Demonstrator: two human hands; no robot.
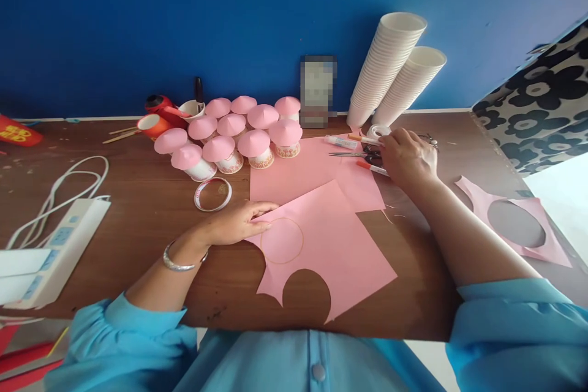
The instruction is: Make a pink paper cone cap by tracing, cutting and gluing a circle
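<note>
My left hand [234,220] grips the upper left edge of a cut pink paper sheet [340,239], thumb on top. A circle outline is drawn beside that thumb, and round bites are cut from the sheet's near side. Over at the right, my right hand [408,156] is closed, its fingertips at the end of an orange and white pen [362,139]. Scissors [351,155] lie just under these fingers, their handles partly hidden. An orange-capped marker [371,167] and a glue tube [340,142] are close by. Another pink sheet [294,165] lies beneath.
Several white paper cups with pink cone tops [255,144] stand at back left, near a paper ring [212,194]. Tall cup stacks [386,67] and a phone [316,89] are by the blue wall. A power strip [64,251] lies left, a paper offcut [542,245] right.
</note>
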